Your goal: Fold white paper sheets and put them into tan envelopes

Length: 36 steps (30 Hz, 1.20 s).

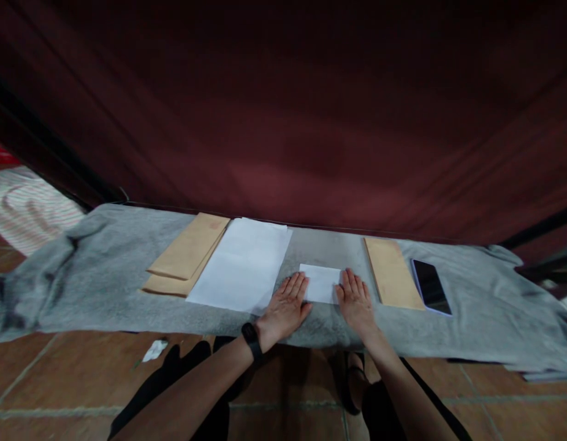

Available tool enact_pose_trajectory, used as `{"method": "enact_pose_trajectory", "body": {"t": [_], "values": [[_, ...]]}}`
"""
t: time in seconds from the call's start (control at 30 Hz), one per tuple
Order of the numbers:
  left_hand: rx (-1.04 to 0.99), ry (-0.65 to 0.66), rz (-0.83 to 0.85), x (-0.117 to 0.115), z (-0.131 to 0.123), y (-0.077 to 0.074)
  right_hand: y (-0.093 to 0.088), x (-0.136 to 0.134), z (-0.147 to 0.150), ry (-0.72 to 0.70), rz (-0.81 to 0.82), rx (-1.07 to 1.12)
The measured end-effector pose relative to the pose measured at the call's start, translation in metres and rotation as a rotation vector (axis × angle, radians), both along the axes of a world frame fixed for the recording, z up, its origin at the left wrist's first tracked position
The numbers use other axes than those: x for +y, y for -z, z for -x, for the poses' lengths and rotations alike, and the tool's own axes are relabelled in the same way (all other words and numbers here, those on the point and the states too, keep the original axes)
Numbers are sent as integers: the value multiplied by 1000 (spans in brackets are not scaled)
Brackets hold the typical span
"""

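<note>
I see the left hand [285, 306] and right hand [355, 301] lie flat, grasping nothing, at the small paper [322, 284] edges, apparently smoothing it, so next move calls for even pressure.

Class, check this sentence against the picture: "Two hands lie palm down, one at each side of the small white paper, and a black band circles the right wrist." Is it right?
Not quite. The head view shows the black band on the left wrist, by the left hand; the right hand has none. The small white paper does lie between them.
</note>
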<state>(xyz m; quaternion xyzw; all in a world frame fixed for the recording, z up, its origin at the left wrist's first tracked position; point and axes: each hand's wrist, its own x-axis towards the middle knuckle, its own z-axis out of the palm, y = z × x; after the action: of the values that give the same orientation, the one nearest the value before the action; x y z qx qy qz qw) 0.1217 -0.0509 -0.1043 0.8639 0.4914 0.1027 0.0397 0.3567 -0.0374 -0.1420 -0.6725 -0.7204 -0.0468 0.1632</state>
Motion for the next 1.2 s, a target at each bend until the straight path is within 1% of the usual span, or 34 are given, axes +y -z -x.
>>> {"method": "enact_pose_trajectory", "body": {"t": [0.07, 0.13, 0.27, 0.33, 0.4, 0.43, 0.47, 0.53, 0.6, 0.63, 0.67, 0.73, 0.8, 0.83, 0.93, 1.03, 1.1, 1.2], "values": [[4, 3, -14, 0, 0, -1, -2, 3, 2, -5, -72, 40], [9, 13, -18, 0, 0, -2, -5, 7, 8, -72, -123, 69], [-6, 22, -19, 3, 1, -6, -10, 8, 32, -290, -78, 69], [-31, 53, -31, 10, 6, -12, -8, 5, 41, -326, -56, 45], [-60, 67, -64, 23, 20, -21, -5, 3, 46, -324, -54, 15], [-71, 32, -92, 31, 31, -26, -3, 2, 46, -320, -54, 3], [-77, -52, -122, 40, 45, -32, -2, 1, 46, -316, -53, -7], [-72, -297, -171, 57, 80, -42, -1, 2, 44, -315, -47, -22], [-52, -576, -189, 68, 122, -48, 0, 2, 43, -315, -42, -27], [-36, -699, -188, 71, 143, -49, 1, 3, 42, -313, -41, -27], [-22, -796, -184, 71, 163, -49, 1, 3, 42, -311, -41, -26], [11, -948, -162, 67, 198, -48, 3, 3, 43, -303, -45, -24], [32, -1084, -102, 61, 226, -48, 4, 3, 43, -297, -45, -26], [32, -1144, -39, 58, 236, -49, 5, 3, 43, -294, -43, -28], [15, -1167, 50, 51, 254, -52, 5, 3, 43, -295, -29, -28], [24, -1160, 77, 49, 256, -57, 3, 3, 42, -304, -20, -15], [58, -1178, 24, 48, 253, -59, 2, 3, 42, -304, -14, -8], [98, -1223, -98, 46, 249, -63, 1, 3, 43, -294, -3, -10]]}}
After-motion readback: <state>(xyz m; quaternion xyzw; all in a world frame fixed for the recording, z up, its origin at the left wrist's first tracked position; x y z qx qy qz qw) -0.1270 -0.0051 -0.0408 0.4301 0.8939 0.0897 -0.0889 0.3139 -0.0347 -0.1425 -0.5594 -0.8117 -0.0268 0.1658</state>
